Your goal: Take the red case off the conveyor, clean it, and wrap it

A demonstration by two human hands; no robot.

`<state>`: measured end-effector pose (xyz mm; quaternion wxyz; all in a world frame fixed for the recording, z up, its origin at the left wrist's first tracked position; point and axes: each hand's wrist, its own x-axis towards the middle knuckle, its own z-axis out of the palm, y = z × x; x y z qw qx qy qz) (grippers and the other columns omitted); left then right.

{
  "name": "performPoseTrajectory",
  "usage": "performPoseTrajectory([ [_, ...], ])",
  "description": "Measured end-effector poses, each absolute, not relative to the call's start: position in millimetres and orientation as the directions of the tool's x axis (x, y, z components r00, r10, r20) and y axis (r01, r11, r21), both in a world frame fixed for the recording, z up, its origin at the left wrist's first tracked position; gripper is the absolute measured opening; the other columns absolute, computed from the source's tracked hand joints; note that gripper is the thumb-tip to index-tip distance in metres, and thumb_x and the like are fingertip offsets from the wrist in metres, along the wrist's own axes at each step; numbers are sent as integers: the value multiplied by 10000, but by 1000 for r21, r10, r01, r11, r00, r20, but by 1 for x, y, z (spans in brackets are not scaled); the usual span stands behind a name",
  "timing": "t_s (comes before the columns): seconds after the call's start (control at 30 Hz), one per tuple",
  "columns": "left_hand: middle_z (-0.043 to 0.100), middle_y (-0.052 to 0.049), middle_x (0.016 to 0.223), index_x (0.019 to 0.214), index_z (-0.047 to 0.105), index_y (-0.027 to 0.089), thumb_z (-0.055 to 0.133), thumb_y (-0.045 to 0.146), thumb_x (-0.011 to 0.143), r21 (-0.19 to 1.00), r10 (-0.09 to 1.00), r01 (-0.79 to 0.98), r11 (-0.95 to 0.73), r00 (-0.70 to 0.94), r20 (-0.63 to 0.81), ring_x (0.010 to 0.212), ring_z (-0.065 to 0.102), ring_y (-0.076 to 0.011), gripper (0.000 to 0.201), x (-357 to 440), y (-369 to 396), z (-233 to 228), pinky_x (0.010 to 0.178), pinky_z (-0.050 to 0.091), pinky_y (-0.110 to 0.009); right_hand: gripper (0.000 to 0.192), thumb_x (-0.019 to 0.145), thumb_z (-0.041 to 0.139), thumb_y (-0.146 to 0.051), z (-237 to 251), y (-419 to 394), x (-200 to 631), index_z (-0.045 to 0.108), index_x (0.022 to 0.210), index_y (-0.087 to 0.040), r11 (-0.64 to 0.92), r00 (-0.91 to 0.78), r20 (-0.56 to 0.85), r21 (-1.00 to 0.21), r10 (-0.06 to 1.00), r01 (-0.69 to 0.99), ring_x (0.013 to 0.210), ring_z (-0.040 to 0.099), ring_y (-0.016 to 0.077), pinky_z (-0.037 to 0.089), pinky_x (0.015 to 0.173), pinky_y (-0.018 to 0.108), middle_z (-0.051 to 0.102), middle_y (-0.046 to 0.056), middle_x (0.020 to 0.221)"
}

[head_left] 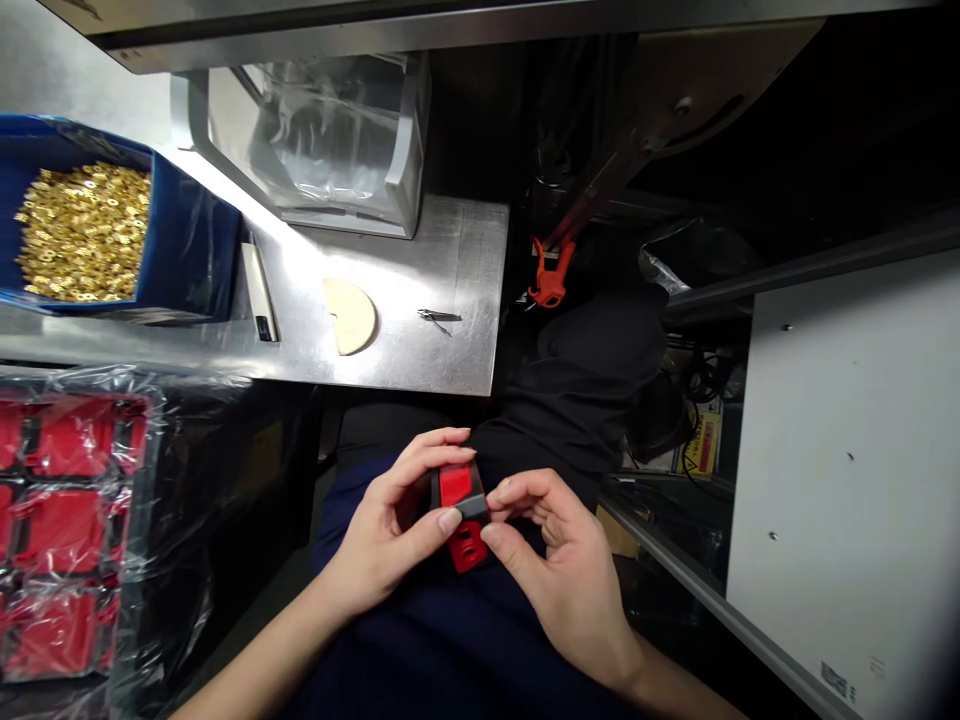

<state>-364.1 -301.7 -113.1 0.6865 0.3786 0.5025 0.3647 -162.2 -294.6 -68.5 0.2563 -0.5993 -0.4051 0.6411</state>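
Note:
Low in the middle of the head view, over my lap, a small red and black plastic part [459,487] is held in my left hand [401,515]. The left thumb presses its near side while the fingers curl around its far side. My right hand [559,560] has thumb and index finger at the part's right edge, pinching near its black strip. Below that strip a red section with round holes [468,546] shows. The part's underside is hidden, and whether the right fingertips hold anything smaller cannot be made out.
A metal bench [420,360] carries a blue bin [187,235] of small brass pieces, a grey bin [409,190] with clear bags, a half-round cream disc [351,316], a white-handled tool [259,290] and nail clippers [440,316]. Plastic-wrapped red parts [64,530] are at left; an orange tool [551,275] hangs beyond.

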Motion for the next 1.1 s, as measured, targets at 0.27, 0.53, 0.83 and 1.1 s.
performPoseTrajectory([
  [0.27, 545, -110, 1477, 1222, 728, 280, 751, 422, 888, 862, 871, -166, 479, 211, -443, 1384, 507, -332, 363, -363, -303, -114, 1131, 438, -402, 72, 916, 753, -249, -74, -302, -166, 714, 977, -250, -451, -58, -474, -864, 879, 222, 993, 714, 212, 594, 907, 345, 752, 47, 1022],
  [0.53, 565, -127, 1462, 1192, 782, 276, 678, 575, 912, 836, 865, -238, 494, 232, -445, 1360, 538, -342, 423, -366, -305, -125, 1106, 480, -423, 53, 981, 667, -291, -81, -301, -156, 648, 961, -247, -417, -96, -463, -857, 881, 303, 867, 665, 179, 537, 817, 306, 674, 15, 908],
  [0.83, 660, -88, 1448, 1208, 771, 267, 662, 438, 960, 653, 760, -451, 608, 92, -643, 1310, 619, -292, 320, -359, -304, -134, 1105, 492, -414, 233, 989, 590, -161, -103, -266, -144, 759, 1097, -278, -160, -625, -437, -879, 647, 450, 1107, 669, 250, 507, 1004, 400, 748, 38, 1140],
  [1.1, 810, -61, 1172, 1149, 808, 240, 632, 497, 976, 815, 810, -161, 557, -111, -576, 1124, 719, -265, 356, -365, -273, -116, 1037, 520, -376, 138, 996, 660, -265, -101, -263, -162, 795, 973, -250, -106, -568, -302, -930, 766, 352, 846, 706, 190, 531, 797, 314, 760, 18, 887],
])
